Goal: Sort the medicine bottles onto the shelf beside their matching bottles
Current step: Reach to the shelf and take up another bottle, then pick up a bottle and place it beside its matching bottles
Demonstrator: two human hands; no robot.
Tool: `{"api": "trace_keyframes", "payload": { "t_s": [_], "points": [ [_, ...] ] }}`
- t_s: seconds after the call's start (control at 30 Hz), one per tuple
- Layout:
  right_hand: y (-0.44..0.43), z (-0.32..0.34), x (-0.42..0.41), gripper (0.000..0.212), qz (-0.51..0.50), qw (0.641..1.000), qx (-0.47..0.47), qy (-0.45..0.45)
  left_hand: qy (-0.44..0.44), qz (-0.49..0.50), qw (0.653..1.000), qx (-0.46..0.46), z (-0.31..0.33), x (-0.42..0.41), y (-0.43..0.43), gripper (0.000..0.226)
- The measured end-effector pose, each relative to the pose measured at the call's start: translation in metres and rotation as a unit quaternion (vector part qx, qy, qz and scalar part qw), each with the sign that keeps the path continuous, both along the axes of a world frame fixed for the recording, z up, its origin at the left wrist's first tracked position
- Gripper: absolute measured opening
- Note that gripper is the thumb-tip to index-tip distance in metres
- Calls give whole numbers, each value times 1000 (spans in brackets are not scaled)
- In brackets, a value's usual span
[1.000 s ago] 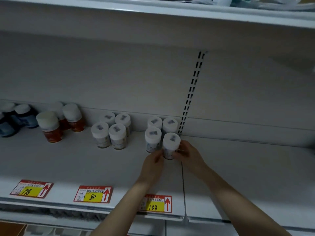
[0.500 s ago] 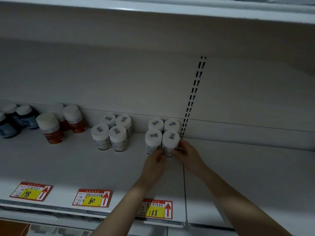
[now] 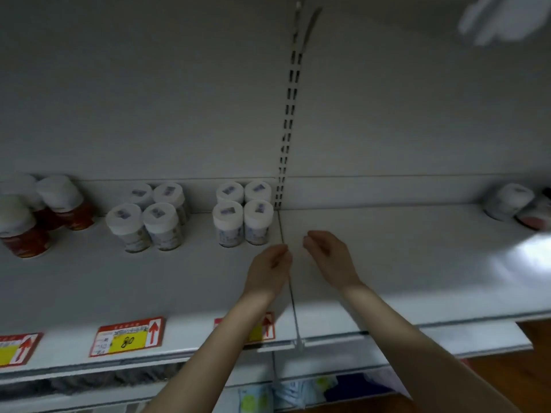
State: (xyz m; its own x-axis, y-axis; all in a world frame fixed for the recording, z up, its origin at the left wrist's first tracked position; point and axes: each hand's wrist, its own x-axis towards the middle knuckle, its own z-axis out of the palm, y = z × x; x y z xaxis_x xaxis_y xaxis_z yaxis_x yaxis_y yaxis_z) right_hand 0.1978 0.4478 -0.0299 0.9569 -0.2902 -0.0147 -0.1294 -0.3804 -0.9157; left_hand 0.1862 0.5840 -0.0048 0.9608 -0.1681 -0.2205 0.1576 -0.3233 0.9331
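SHELF STOCKING: A person's left grip (image 3: pixel 269 271) and right grip (image 3: pixel 329 257) hover over the shelf (image 3: pixel 402 263), fingers loosely curled and holding nothing, with a narrow gap between them. Just beyond the left grip, and touching neither, stands a block of four blue-labelled bottles (image 3: pixel 243 216). Their white caps are upright, two in front and two behind, packed side by side next to the slotted upright (image 3: pixel 286 129). Further to the left of both grips, four pale-labelled bottles (image 3: pixel 149 219) sit in a similar block, with red bottles (image 3: pixel 44 216) beyond them. Far to the right of the right grip, some blurred bottles (image 3: pixel 517 204) sit at the back, too smeared to read. A price tag marked 80 (image 3: pixel 128 337) is fixed to the shelf lip, nearer the person than the left grip, and another tag is half hidden behind the left forearm. The blue block looks settled, so the step in hand appears to be clearing away cleanly and going for the next bottle. Done well, that means drawing both grips straight back toward the shelf lip, low and level, without brushing the front pair, which look light enough to tip. Since every cap in view is white, the next match is best judged by label, not by lid.
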Motion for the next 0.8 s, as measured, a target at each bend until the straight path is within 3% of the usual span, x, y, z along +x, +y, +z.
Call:
{"api": "trace_keyframes", "payload": {
  "t_s": [0.23, 0.47, 0.8],
  "points": [
    [-74, 21, -58, 19, -97, 995, 23, -12, -26, -54, 998, -21, 9, -27, -74, 31],
    [-177, 52, -109, 13, -124, 992, 6, -31, -69, -104, 991, -38, 32, -57, -178, 31],
    [-360, 64, -195, 7, -188, 980, 27, -59, -47, -175, 981, -64, 35, -119, -360, 29]
  ]
}}
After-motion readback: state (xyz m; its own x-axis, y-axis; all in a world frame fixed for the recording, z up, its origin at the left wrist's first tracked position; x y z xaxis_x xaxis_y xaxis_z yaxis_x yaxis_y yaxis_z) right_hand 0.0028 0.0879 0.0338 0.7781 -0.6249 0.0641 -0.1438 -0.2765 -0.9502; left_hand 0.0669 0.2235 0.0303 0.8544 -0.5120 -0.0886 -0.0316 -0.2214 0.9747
